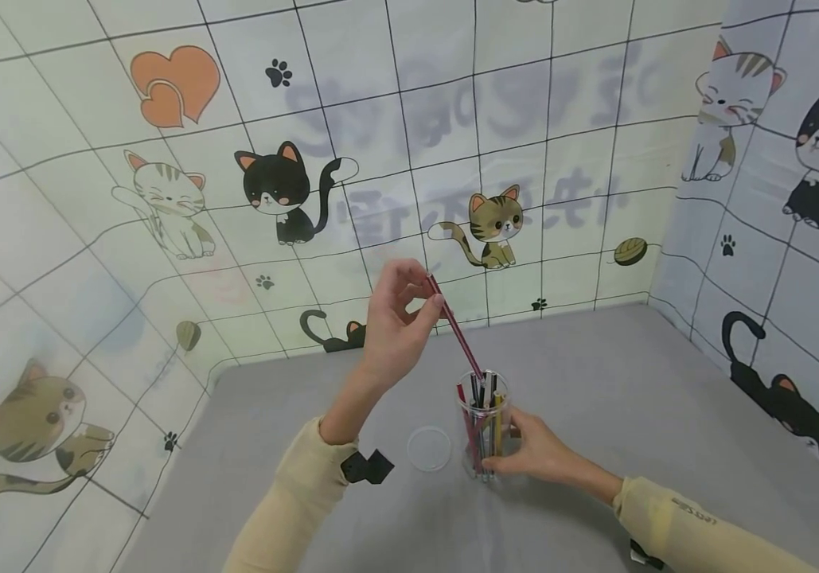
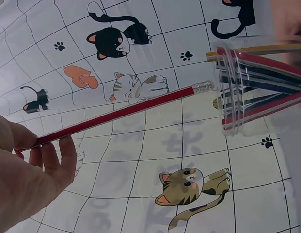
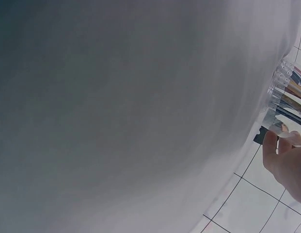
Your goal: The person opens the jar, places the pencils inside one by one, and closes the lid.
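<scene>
Between the thumb and fingers of my left hand, a red pencil is pinched near its upper end. It slants down to the right, its silver-ringed end at the mouth of a clear cup. Whether that end has passed the rim, I cannot tell. Several red, black and yellow pencils stand in the cup, leaning various ways. Low on the cup's right side, my right hand grips it, thumb in front; its other fingers are partly hidden behind. In the right wrist view, that hand shows at the right edge.
A round clear lid lies on the grey tabletop, left of the cup. Behind and at both sides hangs a white gridded sheet printed with cats, meeting the table's back edge.
</scene>
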The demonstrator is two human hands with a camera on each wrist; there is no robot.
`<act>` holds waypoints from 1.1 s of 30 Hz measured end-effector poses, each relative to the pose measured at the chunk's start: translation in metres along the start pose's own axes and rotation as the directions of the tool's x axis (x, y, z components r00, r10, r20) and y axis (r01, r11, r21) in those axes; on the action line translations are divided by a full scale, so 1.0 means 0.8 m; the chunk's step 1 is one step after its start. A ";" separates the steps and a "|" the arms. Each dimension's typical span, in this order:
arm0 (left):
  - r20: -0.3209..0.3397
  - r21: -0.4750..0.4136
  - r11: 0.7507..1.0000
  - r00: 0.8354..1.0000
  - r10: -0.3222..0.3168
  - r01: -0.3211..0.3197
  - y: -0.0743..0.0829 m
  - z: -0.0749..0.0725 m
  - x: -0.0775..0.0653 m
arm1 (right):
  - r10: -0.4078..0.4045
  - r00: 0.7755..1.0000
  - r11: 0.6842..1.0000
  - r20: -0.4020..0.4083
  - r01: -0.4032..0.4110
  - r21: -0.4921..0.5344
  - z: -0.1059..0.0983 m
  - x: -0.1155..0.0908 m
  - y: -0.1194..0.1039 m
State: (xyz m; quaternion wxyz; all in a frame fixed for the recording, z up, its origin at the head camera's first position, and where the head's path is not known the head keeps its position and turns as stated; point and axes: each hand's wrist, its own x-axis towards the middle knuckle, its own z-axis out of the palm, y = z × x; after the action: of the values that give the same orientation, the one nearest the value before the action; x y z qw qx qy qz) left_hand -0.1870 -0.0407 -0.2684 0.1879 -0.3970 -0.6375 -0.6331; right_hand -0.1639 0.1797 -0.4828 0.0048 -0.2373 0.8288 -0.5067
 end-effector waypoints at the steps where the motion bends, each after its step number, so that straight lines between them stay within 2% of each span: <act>1: -0.004 -0.005 1.000 1.000 -0.004 0.004 -0.002 0.002 -0.001 | 0.001 1.000 1.000 0.001 -0.001 -0.002 0.000 0.000 0.000; 10: 0.029 -0.012 0.998 0.998 -0.054 0.055 -0.017 0.015 -0.013 | -0.026 1.000 1.000 0.001 0.026 0.008 0.001 0.000 0.001; 18: 0.072 0.039 0.987 0.985 -0.159 0.156 -0.034 0.023 -0.029 | -0.001 1.000 1.000 0.008 0.001 0.016 -0.001 0.002 -0.001; 22: 0.101 0.082 0.982 0.979 -0.178 0.171 -0.040 0.025 -0.036 | 0.011 1.000 1.000 0.006 -0.011 0.020 -0.001 0.002 -0.003; 28: 0.121 0.106 0.976 0.972 -0.202 0.190 -0.049 0.027 -0.045 | 0.012 1.000 1.000 0.001 -0.012 0.020 -0.001 0.002 -0.003; 29: 0.122 0.112 0.974 0.970 -0.211 0.198 -0.044 0.027 -0.046 | 0.010 1.000 1.000 0.001 -0.010 0.020 -0.001 0.002 -0.002; 33: 0.135 0.112 0.972 0.966 -0.222 0.208 -0.049 0.028 -0.053 | -0.004 1.000 1.000 0.004 0.004 0.021 0.000 0.002 -0.001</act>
State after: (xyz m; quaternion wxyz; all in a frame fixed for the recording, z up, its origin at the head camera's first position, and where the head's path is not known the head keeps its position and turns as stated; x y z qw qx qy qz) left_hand -0.1846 -0.0263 -0.3287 0.0899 -0.3611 -0.7188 -0.5872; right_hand -0.1648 0.1791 -0.4814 0.0081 -0.2401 0.8230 -0.5147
